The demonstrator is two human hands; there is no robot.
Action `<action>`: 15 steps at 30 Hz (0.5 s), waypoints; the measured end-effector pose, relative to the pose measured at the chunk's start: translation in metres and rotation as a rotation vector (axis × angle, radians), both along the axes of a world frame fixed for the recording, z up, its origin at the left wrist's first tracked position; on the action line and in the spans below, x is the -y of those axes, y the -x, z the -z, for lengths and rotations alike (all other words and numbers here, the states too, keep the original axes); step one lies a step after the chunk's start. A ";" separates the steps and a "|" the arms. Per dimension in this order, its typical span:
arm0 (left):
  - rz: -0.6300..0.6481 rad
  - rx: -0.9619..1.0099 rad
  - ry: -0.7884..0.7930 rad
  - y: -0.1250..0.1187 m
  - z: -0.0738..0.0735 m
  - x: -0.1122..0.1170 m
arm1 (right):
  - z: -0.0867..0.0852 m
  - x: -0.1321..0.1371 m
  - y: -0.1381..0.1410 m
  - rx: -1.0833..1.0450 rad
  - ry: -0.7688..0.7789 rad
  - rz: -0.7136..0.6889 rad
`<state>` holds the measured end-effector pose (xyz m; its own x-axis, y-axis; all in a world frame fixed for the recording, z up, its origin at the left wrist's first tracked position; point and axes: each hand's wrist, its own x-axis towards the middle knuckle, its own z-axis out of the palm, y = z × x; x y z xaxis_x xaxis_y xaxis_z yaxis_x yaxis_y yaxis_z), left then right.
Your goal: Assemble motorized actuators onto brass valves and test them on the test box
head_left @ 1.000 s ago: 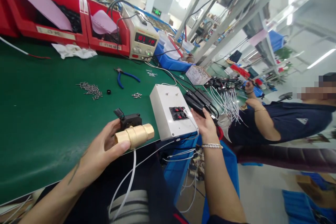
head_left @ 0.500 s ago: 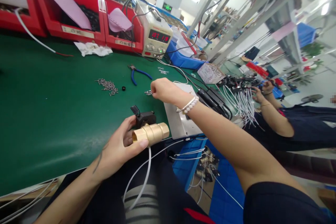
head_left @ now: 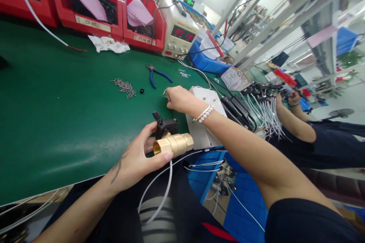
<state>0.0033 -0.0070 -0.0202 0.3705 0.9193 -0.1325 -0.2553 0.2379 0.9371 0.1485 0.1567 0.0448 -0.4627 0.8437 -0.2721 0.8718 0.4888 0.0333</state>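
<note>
My left hand is closed round a brass valve body with a black actuator block on top; a white cable hangs from it over my lap. My right hand rests on the green mat, fingers curled in a pinch at a small heap of screws beside the white box. What those fingers hold is too small to make out.
Blue-handled pliers, a pile of screws and a black ring lie on the green mat. Red bins and a power supply stand behind. To the right, another person's arm is beside white wires.
My right hand left the white box's near edge, reached across to the mat and settled on the small screws. The left hand keeps hold of the valve.
</note>
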 end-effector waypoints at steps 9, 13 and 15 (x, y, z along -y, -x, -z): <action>-0.014 0.011 0.014 0.001 -0.003 -0.001 | -0.042 0.056 -0.043 -0.948 0.511 0.071; -0.028 0.021 0.006 -0.001 -0.003 0.000 | -0.046 0.078 -0.054 -0.962 0.565 0.060; -0.043 0.005 -0.002 -0.001 -0.003 0.000 | -0.043 0.082 -0.054 -0.940 0.514 0.029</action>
